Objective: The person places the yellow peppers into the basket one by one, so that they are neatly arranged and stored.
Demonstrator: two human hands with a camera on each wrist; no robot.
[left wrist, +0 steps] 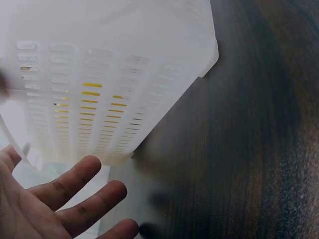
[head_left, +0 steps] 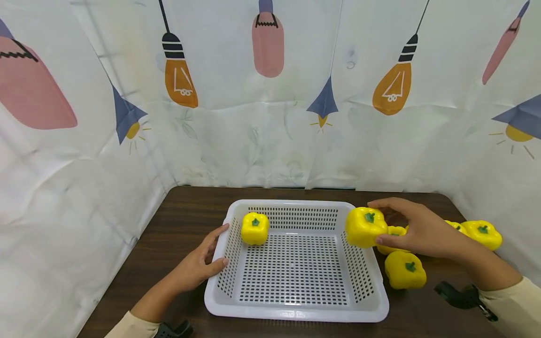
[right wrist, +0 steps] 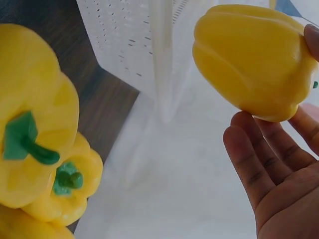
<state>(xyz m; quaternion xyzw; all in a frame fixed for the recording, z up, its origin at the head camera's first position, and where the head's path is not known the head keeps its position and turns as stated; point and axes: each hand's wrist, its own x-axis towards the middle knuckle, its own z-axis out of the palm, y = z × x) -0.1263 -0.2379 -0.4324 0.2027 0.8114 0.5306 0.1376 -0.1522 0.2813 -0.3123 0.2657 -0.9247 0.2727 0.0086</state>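
A yellow bell pepper [head_left: 366, 227] with a green stem is pinched between the thumb and fingertips of my right hand [head_left: 416, 230], over the right rim of a white perforated basket [head_left: 296, 315]. In the right wrist view the same pepper [right wrist: 254, 59] hangs above the basket's edge. My left hand [head_left: 198, 258] rests at the basket's left rim, thumb and index finger touching it. In the left wrist view the other fingers [left wrist: 94, 209] of that hand spread out beside the basket wall. One yellow bell pepper [head_left: 255, 229] sits inside the basket, toward the back left.
Right of the basket, several more yellow bell peppers lie on the dark wooden table [head_left: 198, 197]: a near pepper [head_left: 405, 270], a far-right pepper [head_left: 483, 234], and others partly behind my right hand. A white patterned cloth [head_left: 262, 150] hangs along the back and sides.
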